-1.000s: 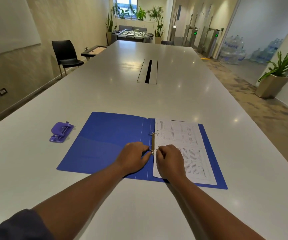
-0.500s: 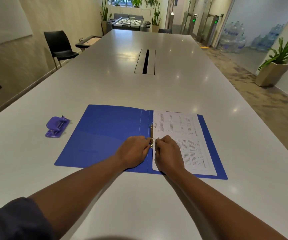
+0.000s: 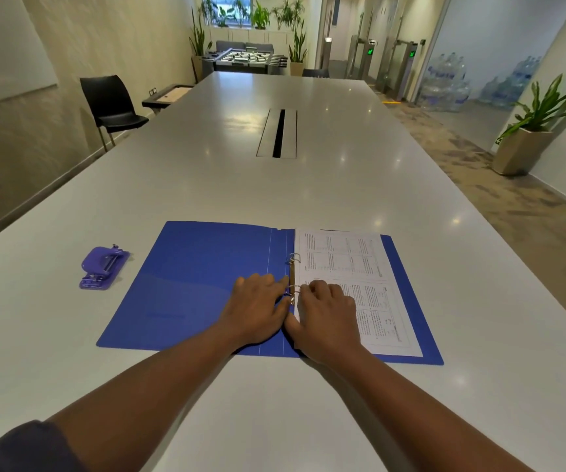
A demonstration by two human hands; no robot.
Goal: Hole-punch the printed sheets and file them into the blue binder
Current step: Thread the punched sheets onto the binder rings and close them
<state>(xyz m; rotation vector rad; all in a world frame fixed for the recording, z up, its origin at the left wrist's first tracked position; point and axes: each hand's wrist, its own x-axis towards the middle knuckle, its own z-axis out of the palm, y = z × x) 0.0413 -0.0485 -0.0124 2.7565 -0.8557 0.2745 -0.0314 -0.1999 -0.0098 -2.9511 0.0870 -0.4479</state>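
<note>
While both of my hands remain at the near ring (image 3: 293, 290) as they were a second ago, my left hand (image 3: 257, 306) now lies flatter, fingers (image 3: 276, 284) extended against the ring. My right hand (image 3: 324, 316) has its fingers curled at the same ring; I cannot tell whether they pinch it. One blue binder (image 3: 199, 284) lies open on the table (image 3: 308, 185), with two rings, near and far (image 3: 294, 258). One stack of printed sheets (image 3: 353, 267) sits on its right half. One purple hole punch (image 3: 103, 266) rests left, apart.
</note>
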